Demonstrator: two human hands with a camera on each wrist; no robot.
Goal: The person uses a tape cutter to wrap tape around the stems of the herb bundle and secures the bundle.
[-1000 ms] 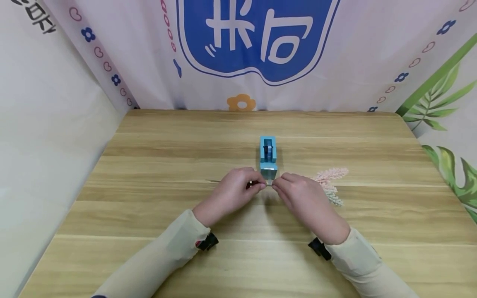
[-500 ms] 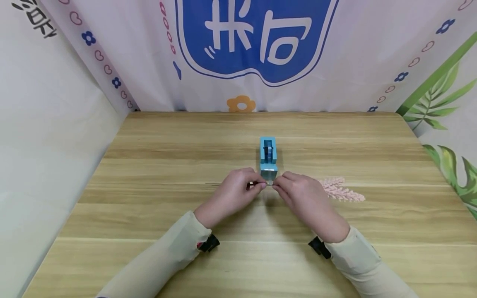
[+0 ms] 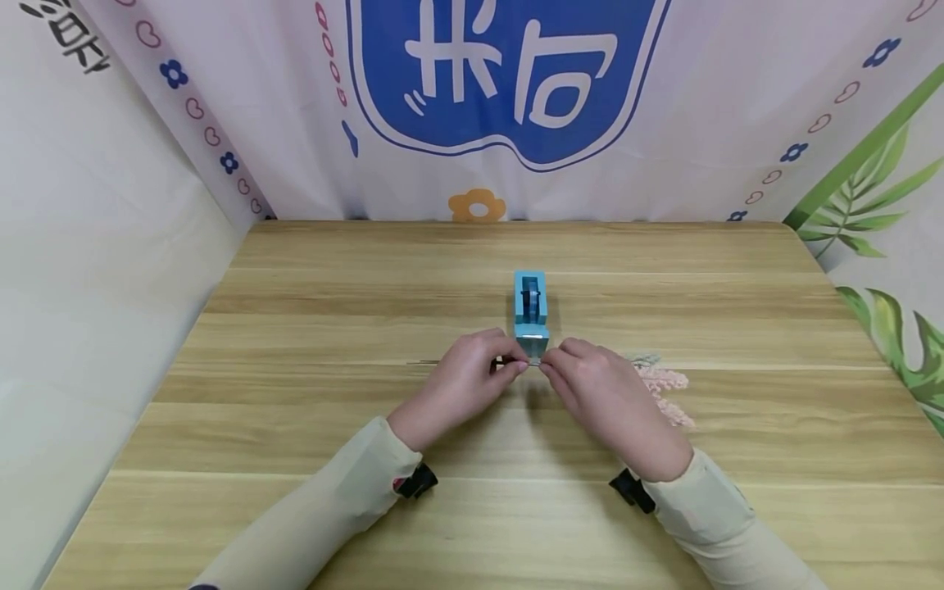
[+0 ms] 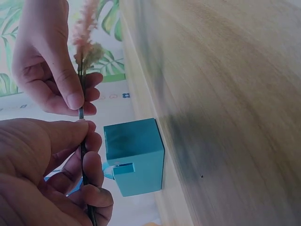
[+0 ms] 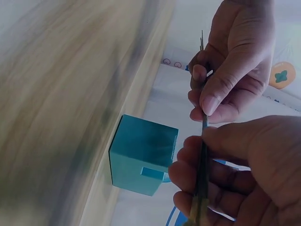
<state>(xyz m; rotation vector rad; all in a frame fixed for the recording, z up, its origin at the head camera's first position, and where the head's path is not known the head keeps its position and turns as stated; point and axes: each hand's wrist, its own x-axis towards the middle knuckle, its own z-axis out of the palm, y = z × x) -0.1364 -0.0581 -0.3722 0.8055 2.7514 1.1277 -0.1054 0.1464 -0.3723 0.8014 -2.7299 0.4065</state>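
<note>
Several dark thin stems run level between the hands as one bundle of artificial flowers (image 3: 662,379), with pink and pale green fluffy heads beyond the right hand. My left hand (image 3: 466,370) pinches the bundle between thumb and fingers; bare stem ends (image 3: 424,362) stick out to its left. My right hand (image 3: 603,397) pinches it close by, nearer the heads. Just behind the fingertips stands a blue tape dispenser (image 4: 136,157) with a roll inside. In the head view, a short clear strip, apparently tape, shows between the dispenser and the stems.
The wood-grain table (image 3: 310,508) extends on all sides of the hands. A printed cloth (image 3: 619,184) hangs along its back edge, with a white wall cloth (image 3: 111,246) at the left. Black wrist mounts (image 3: 633,492) sit under the sleeves.
The flower heads have turned about the stems: green was lowest, then hidden, and now shows on top with pink below. Both hands stay in nearly the same place, still pinching the bundle.
</note>
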